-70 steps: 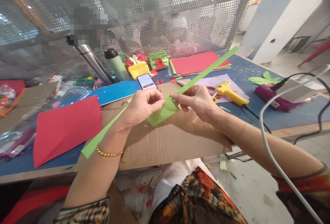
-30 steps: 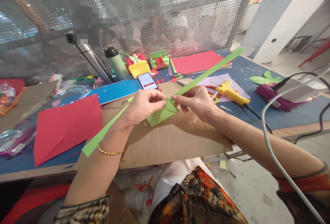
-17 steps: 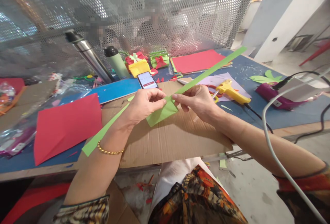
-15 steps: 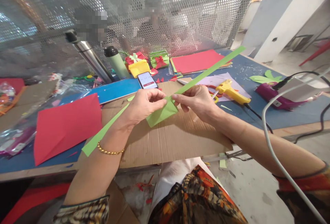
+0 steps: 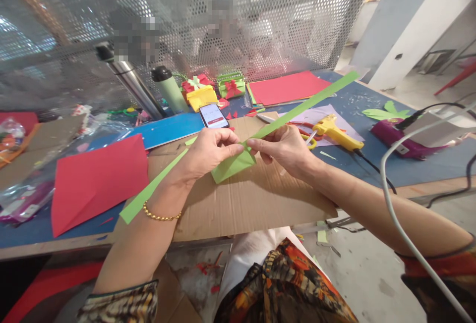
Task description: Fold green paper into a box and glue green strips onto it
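Observation:
A small folded green paper piece [image 5: 234, 164] is held above a brown cardboard sheet [image 5: 238, 209], with a long green strip [image 5: 308, 104] running across its top, up to the right and down to the left. My left hand [image 5: 213, 152] pinches the folded piece at its upper edge, the strip passing beneath the hand and wrist. Close beside it, my right hand [image 5: 284, 147] pinches the strip where it meets the folded piece. The fingertips nearly touch, and they hide part of the joint.
Right of my hands lie a yellow glue gun [image 5: 334, 132] and scissors [image 5: 310, 139]. Behind are a phone [image 5: 213, 116], bottles and red sheets [image 5: 286, 88]. Red paper [image 5: 100, 182] lies left. A white cable [image 5: 394, 219] crosses in front of my right forearm.
The view has shifted slightly. My hands keep their pinch on the green paper, with the fingertips at the joint a little closer together.

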Action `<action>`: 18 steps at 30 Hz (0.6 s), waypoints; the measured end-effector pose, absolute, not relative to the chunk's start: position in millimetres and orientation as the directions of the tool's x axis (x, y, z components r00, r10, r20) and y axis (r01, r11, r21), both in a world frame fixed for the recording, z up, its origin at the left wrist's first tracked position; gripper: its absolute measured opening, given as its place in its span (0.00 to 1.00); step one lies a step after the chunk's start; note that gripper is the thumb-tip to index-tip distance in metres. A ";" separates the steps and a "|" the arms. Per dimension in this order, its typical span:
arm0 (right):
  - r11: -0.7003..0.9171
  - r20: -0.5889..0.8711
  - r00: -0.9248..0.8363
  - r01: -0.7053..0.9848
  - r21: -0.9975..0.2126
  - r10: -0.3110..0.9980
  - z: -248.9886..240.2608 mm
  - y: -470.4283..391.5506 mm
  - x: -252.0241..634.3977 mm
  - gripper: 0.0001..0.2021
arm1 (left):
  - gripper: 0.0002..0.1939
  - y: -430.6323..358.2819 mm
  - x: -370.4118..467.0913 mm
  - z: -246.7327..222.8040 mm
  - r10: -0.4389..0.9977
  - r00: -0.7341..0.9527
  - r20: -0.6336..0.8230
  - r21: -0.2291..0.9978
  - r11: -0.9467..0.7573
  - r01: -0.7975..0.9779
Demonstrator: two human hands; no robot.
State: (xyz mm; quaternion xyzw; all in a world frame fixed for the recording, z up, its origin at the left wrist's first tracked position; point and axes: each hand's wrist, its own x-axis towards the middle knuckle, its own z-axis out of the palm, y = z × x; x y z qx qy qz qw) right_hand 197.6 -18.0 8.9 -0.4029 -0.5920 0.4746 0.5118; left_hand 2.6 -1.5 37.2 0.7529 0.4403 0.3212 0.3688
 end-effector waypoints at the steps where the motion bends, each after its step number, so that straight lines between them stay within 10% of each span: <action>1: 0.222 0.220 -0.152 -0.004 -0.975 0.964 8.4 -17.9 197.6 0.24 | 0.13 -1.5 2.3 37.0 0.900 0.409 0.150 0.840 -0.334 0.428; 18: 0.222 0.229 -0.149 -0.063 -0.973 0.962 11.2 -17.6 198.5 0.22 | 0.17 1.0 0.4 38.0 0.878 0.425 0.219 0.832 -0.396 0.389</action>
